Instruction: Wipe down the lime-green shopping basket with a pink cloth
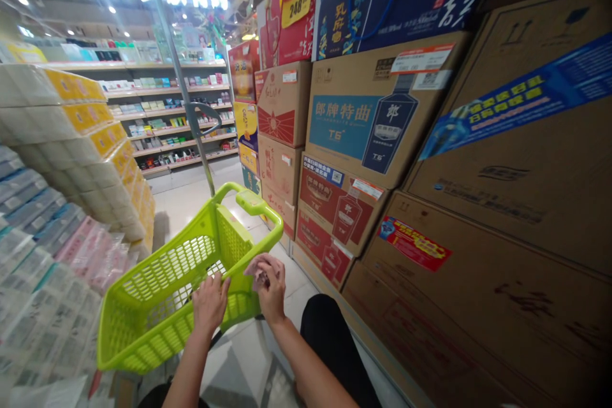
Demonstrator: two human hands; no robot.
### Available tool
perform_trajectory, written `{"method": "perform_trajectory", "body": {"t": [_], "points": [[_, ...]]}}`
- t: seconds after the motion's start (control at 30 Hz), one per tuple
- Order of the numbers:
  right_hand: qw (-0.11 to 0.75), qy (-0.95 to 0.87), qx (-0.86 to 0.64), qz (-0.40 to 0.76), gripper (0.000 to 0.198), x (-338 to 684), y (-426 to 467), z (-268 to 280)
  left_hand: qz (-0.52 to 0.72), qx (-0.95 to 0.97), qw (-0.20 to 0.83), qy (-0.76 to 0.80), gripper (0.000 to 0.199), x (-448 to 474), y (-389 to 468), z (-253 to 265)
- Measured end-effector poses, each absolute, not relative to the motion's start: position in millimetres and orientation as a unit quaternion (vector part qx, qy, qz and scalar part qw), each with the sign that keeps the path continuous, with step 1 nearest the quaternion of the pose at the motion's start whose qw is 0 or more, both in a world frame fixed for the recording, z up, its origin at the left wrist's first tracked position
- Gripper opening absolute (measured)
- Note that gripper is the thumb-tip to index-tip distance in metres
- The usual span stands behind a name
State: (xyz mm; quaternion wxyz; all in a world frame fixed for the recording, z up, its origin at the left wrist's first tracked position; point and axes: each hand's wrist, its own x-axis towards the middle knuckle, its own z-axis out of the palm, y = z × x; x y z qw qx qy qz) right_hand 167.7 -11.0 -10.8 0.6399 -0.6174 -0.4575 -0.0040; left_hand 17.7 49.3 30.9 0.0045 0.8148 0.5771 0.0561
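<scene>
A lime-green shopping cart with perforated basket walls stands in front of me, its handle bar toward the right. My left hand is closed over the basket's near rim. In my right hand is a crumpled pinkish cloth, pressed between the fingers close to the cart's corner. The basket shows its bare grid floor. Part of the cloth is hidden by my fingers.
Stacked cardboard boxes line the right side close by. Packs of tissue are piled on the left. A metal pole rises behind the cart. Lit shelves stand at the back, beyond a pale tiled floor.
</scene>
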Motion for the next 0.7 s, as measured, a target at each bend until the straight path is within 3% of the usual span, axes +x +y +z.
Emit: {"method": "perform_trajectory", "body": {"t": [0.13, 0.3, 0.5, 0.7], "points": [[0.631, -0.471, -0.616, -0.018, 0.029, 163.4, -7.1, -27.6, 0.054, 0.814, 0.005, 0.578, 0.046, 18.8, 46.2, 32.5], [0.629, -0.452, -0.63, 0.055, 0.03, 158.4, -16.6, -56.1, 0.056, 0.814, 0.005, 0.579, 0.045, 19.2, 43.4, 34.1], [0.653, -0.429, -0.624, -0.021, 0.027, 171.4, -6.4, -5.2, 0.044, 0.812, 0.002, 0.582, 0.045, 19.8, 42.1, 33.6], [0.608, -0.445, -0.657, -0.039, 0.024, 155.7, -11.2, -45.7, 0.041, 0.81, -0.013, 0.585, 0.047, 22.2, 40.4, 30.4]]}}
